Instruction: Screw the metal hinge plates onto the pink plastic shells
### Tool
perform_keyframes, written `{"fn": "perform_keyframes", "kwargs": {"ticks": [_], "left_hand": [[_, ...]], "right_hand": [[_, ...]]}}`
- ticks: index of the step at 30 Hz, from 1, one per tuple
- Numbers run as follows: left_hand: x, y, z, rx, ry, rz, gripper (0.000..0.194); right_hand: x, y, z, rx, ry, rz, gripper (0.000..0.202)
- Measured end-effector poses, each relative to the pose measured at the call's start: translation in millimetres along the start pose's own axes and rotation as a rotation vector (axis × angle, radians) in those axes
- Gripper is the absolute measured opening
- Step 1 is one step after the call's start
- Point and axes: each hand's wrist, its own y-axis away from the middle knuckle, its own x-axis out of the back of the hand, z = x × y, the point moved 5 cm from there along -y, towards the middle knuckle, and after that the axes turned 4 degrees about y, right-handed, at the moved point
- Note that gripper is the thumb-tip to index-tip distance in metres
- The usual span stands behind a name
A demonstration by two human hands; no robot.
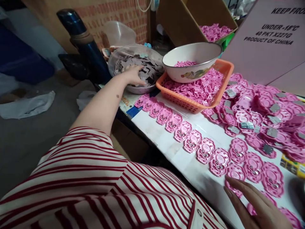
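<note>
At the upper left of the table, my left hand (pixel 134 75) reaches into a clear plastic bowl (pixel 111 63) of small grey and black flat pieces (pixel 150 68). Its fingers are spread over the pieces, and nothing shows held in them. Lower right, my right hand (pixel 252 200) has its fingers extended over pink plastic parts (pixel 235 173). The fingertips are at one part's edge; whether they touch it I cannot tell. A diagonal row of similar pink parts (pixel 193 141), many with small shiny metal pieces, lies on the white tabletop (pixel 166 146).
An orange basket (pixel 181 103) of small pink pieces holds a white enamel bowl (pixel 195 71). Behind them stands a tilted cardboard box (pixel 176 19). A pile of pink parts with grey squares (pixel 262 111) covers the right side. A blue bottle (pixel 88 47) stands beyond my left arm.
</note>
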Motion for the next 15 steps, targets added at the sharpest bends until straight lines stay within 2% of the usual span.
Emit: {"fn": "perform_keyframes", "kwargs": {"ticks": [2, 5, 7, 11, 15], "left_hand": [[-10.8, -10, 11, 0.013, -0.052, -0.138, 0.126], [-22.4, -14, 25, 0.052, -0.119, -0.252, 0.124], [-23.6, -11, 33, 0.043, -0.142, -0.219, 0.109], [-19.0, 0, 44, -0.021, -0.172, -0.032, 0.076], [-17.8, 0, 44, -0.025, -0.169, -0.021, 0.060]], "right_hand": [[1, -8, -7, 0.011, 0.008, 0.011, 0.050], [2, -17, -16, 0.053, 0.038, 0.016, 0.048], [3, -22, -21, 0.089, 0.060, 0.028, 0.044], [4, -31, -30, 0.171, 0.130, 0.034, 0.029], [4, -38, -39, 0.252, 0.203, 0.040, 0.026]]}}
